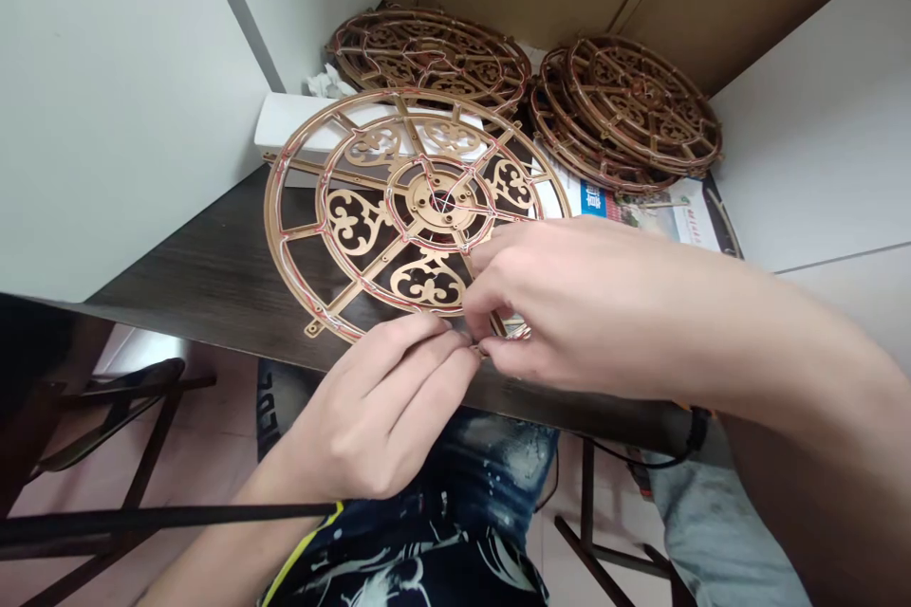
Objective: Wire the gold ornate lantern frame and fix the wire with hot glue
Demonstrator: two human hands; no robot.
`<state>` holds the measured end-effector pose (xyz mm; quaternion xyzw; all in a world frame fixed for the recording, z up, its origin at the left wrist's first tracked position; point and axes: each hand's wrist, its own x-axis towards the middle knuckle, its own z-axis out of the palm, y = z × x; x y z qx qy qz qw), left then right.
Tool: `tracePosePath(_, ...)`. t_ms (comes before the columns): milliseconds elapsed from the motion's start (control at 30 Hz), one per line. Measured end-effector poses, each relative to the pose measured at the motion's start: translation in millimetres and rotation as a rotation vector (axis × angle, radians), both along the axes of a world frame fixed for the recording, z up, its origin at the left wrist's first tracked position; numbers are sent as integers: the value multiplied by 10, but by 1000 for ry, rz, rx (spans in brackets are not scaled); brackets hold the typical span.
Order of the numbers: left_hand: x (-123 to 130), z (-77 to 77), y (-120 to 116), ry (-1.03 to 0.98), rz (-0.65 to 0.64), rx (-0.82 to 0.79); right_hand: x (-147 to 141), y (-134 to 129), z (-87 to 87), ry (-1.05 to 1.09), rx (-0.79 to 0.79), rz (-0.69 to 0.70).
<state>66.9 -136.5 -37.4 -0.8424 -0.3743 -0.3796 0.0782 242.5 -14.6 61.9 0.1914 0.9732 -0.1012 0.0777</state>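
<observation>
Past right forearm [769, 351], pinches with right hand [545, 289] beside left hand [395, 398] at near rim of gold openwork wheel frame [431, 216]; cannot tell on what, nor left grip. Lies over dark tabletop [213, 242] and white box [285, 121], apparently tilted for reach.

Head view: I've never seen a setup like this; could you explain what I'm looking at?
There's no machine here. A camera worn on a person's head looks forward and down at their bare hands. The left hand and right hand meet at the near edge of a round, gold-coloured openwork frame fitted with thin red and white wires; what their fingertips pinch is too small to tell. Behind it, two piles of similar frames sit on the dark wood-grain tabletop.
</observation>
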Motion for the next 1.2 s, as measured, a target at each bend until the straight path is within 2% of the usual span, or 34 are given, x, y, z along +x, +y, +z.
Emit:
tracePosePath(233, -32, -101, -61, -81, 77, -30, 34, 57, -15, 40, -97, -22)
tracePosePath(367, -24, -104, -81, -105, 78, -49, 65, 23, -42, 72, -113, -42)
tracePosePath(567, 32, -110, -93, -134, 145, -62, 97, 4, -71, 81, -152, -81)
tracePosePath(933, 54, -79, -93, -96, 168, -58, 79, -106, -49, 11, -144, -167)
tracePosePath(1200, 46, -75, -92, -122, 170, -44, 31, -90, -50, 15, -123, -195)
